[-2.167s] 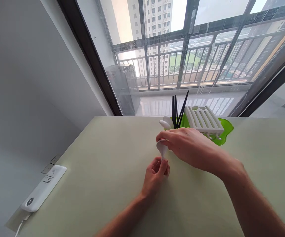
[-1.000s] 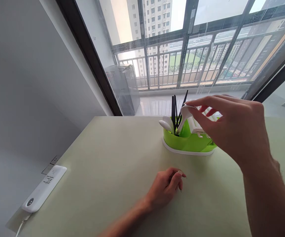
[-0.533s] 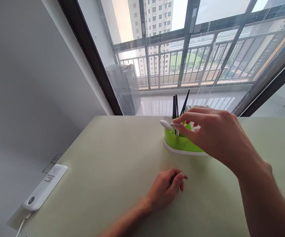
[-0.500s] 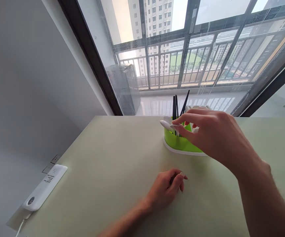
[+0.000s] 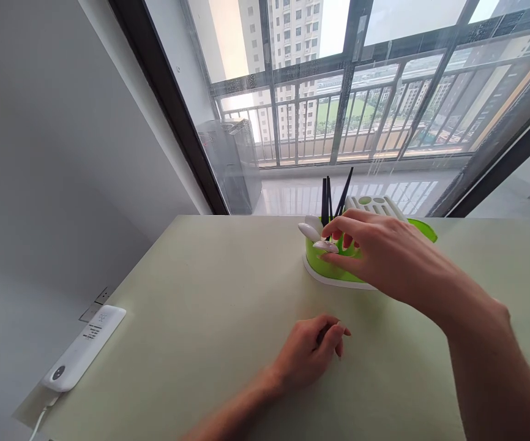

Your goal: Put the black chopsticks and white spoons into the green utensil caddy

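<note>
A green utensil holder (image 5: pixel 344 272) with a white base stands at the far side of the table. Black chopsticks (image 5: pixel 341 199) and white spoons rise out of it; one white spoon (image 5: pixel 308 231) leans left. My right hand (image 5: pixel 375 248) is over the holder, thumb and index finger apart around the head of another white spoon (image 5: pixel 325 246), which rests at the front rim. Its grip looks loosened. Lower down, my left hand (image 5: pixel 315 346) lies on the tabletop with its fingers curled in and nothing visible in them.
A white slotted rack part (image 5: pixel 375 205) forms the back of the holder. On the left, a white power strip (image 5: pixel 84 349) with a cable lies along the wall edge of the pale table (image 5: pixel 210 294). Large windows stand behind the table.
My right hand has come down slightly and its thumb and index finger have parted, letting go of the spoon, which now sits lower at the rim. My left hand stays put.
</note>
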A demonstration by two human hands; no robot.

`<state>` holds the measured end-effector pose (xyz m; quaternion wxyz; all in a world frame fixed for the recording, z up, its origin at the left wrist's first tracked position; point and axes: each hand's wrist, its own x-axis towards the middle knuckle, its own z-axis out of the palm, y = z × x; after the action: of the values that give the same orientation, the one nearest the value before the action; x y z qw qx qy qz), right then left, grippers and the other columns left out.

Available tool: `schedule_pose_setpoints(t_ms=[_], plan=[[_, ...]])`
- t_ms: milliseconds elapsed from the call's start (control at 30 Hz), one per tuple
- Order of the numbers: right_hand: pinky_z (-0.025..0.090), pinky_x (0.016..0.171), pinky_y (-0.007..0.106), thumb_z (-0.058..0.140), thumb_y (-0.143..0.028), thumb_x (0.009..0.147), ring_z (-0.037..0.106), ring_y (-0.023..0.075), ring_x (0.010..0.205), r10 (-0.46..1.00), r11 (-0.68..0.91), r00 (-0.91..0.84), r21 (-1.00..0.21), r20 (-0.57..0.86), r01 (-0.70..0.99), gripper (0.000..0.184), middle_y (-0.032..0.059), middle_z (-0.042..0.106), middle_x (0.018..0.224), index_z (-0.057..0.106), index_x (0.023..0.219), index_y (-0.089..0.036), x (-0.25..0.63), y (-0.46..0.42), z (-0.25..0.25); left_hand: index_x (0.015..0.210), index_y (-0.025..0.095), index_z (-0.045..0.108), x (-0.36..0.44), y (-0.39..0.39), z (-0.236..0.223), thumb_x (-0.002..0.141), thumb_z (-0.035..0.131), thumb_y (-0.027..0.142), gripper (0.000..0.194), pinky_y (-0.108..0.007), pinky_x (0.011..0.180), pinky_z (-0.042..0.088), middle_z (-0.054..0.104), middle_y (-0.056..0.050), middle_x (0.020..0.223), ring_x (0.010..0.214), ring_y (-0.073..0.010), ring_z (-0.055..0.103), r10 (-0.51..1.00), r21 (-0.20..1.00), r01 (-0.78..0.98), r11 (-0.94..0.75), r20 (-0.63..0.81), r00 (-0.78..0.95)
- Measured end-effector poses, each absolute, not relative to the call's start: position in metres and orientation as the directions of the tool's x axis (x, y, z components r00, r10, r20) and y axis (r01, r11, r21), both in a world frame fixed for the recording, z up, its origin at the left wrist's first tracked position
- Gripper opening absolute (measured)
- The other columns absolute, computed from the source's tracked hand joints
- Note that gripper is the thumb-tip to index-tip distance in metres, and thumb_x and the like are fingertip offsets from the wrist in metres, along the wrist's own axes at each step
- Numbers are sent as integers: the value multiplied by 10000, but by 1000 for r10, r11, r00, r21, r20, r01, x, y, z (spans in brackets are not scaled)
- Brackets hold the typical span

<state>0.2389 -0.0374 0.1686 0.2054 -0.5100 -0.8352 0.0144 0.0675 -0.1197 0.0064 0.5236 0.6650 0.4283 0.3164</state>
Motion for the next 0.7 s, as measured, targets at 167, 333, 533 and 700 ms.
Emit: schedule_pose_setpoints(t_ms=[167,333,533,700], plan=[[347,549,285,747,-335,899,634,168,667,852,492,-406,-238,331,837,206,15,737,981,711,1078,-239,236,-35,165,1033,157,724,68,-120,5,1082,360,516,513,-227,638,441,688,-46,751,644,-131,558,905,957,273,-102,-25,425],[355,542,280,715,-307,910,667,182,696,836,520,-423,-259,350,814,153,27,759,990,708,1047,-239,236,-34,164,1027,161,726,67,-120,6,1080,360,519,515,-225,646,449,687,-47,754,647,-132,570,901,954,278,-111,-22,433],[423,603,314,642,-332,957,659,186,677,862,467,-322,-366,390,805,122,2,754,863,720,1010,-255,239,-38,171,1000,160,717,67,-120,8,1079,377,495,484,-224,629,427,683,-47,755,641,-130,551,900,957,272,-104,-26,436],[425,598,313,595,-338,981,656,188,670,877,451,-313,-401,365,797,153,-6,752,833,730,962,-268,238,-42,179,996,155,712,68,-121,10,1077,404,442,429,-224,620,403,670,-34,737,618,-119,511,902,958,269,-96,-30,430]])
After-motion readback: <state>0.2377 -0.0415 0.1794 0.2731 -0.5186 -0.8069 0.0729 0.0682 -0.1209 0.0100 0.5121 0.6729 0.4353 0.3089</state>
